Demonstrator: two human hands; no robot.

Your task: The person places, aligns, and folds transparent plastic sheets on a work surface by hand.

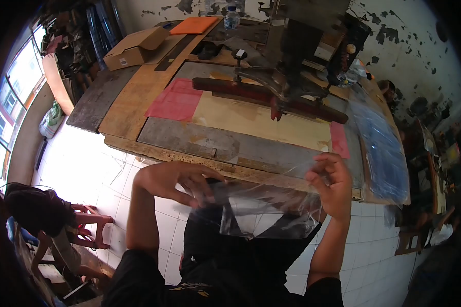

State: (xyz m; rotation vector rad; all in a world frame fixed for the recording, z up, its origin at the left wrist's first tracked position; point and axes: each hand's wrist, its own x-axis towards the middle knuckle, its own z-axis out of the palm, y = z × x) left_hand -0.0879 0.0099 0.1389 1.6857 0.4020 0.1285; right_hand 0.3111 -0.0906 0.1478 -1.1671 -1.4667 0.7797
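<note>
A clear plastic sheet (pixel 271 210) hangs above my lap, in front of the bench edge. My right hand (pixel 334 184) pinches it near its upper right corner, thumb and forefinger together and the other fingers curled. At the sheet's left end, my left hand (pixel 182 183) has bent fingers closed on the plastic, a little smeared by motion. Beyond the hands stands a heat-sealing press with a long dark red bar (pixel 271 100). Under that bar lies a cream strip (pixel 241 116), with a pink patch (pixel 175 100) at its left end.
Blue-tinted plastic sheets (pixel 381 153) lie stacked on the bench's right side. A cardboard box (pixel 135 48), an orange folder (pixel 193 25) and a water bottle (pixel 231 19) stand at the back. Another person (pixel 51 225) is at lower left beside a red stool (pixel 93 225).
</note>
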